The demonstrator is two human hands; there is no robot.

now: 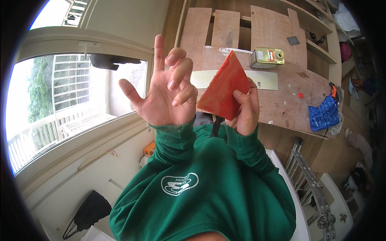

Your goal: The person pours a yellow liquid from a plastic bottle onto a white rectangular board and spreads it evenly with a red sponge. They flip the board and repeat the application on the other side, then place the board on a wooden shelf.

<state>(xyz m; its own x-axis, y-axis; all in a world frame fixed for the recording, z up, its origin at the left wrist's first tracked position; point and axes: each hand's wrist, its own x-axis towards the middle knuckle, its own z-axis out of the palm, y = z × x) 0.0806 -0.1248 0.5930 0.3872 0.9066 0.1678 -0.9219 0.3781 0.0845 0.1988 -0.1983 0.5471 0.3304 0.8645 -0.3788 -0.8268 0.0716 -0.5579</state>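
Note:
A flat red triangular piece (pixel 227 88), smeared on its face and with one uneven long edge, is gripped in my right hand (pixel 246 108). The thumb presses on its face and the fingers wrap behind its right side. I cannot tell exactly what kind of tool or offcut it is. My left hand (pixel 169 90) is raised palm-up beside it, near the window. Its index finger and thumb stretch apart while the other fingers bend loosely, and nothing lies in it.
Beyond my hands is a wooden worktop (pixel 289 104) with a pale strip (pixel 269 81), a yellow-green metal can (pixel 266 58), a red cap (pixel 300 95) and a blue bag (pixel 324 115). A metal ladder (pixel 307 180) leans at right. A window (pixel 80 88) is at left. Someone's leg shows far right.

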